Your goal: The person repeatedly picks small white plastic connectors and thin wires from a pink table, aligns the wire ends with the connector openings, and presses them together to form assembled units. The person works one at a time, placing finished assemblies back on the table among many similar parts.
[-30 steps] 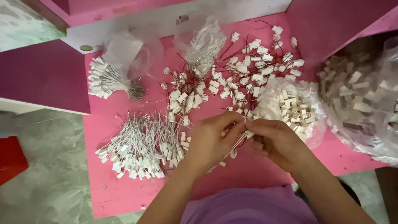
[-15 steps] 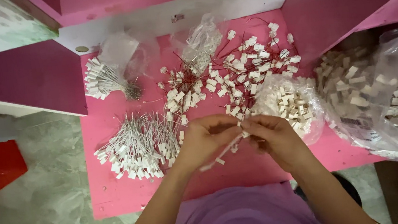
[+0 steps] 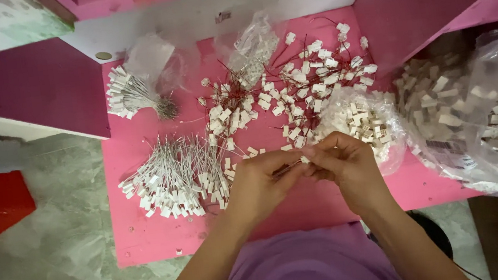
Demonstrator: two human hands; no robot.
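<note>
Over the pink table, the left hand and right hand meet fingertip to fingertip, pinching a small white plug steady, loose piles within reach.

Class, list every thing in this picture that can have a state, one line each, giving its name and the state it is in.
Left hand: fingers pinched on a small white connector with thin wire.
Right hand: fingers pinched on the same piece.
Clear plastic bag of white connectors: open, lying on the pink table.
Bundle of white-tipped wires: tied, fanned out.
Pile of white-tipped wires: loose, spread.
Red-wired white connectors: scattered, tangled.
</note>
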